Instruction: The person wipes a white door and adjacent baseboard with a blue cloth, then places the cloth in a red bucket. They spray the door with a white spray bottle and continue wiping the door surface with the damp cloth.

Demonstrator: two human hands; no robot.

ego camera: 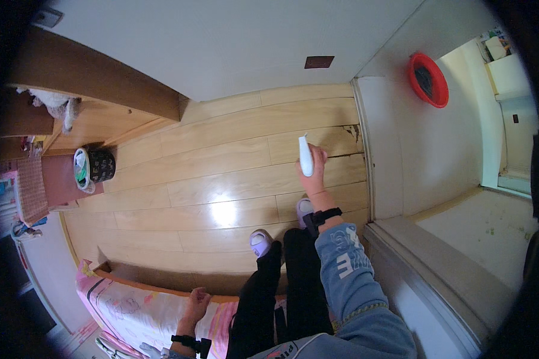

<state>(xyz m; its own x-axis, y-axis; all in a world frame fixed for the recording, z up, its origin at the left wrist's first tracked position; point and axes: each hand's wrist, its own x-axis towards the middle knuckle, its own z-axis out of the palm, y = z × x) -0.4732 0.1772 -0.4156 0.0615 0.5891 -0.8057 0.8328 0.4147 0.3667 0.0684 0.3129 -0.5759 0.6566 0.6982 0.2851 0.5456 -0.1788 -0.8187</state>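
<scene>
In my right hand (313, 168) I grip a smooth white handheld object (305, 157), long and rounded, with a narrow tip. It is held out above the floor; what exactly it is cannot be told. My left hand (197, 303) is by the orange edge of a bed (161, 291) with pink and white printed bedding. Its fingers look loosely curled, and nothing is seen in them, though the palm is hidden. Below me are my black-trousered legs (258, 291) and light purple slippers (261, 242).
Light wood flooring (215, 175) has dark damage near the doorway frame (361, 148). A black bin (101, 165) with a lined white rim stands by a wooden cabinet (130, 105). Beyond the doorway, a red basin (441, 87) is against the wall. Dark trousers cover the bed's near edge.
</scene>
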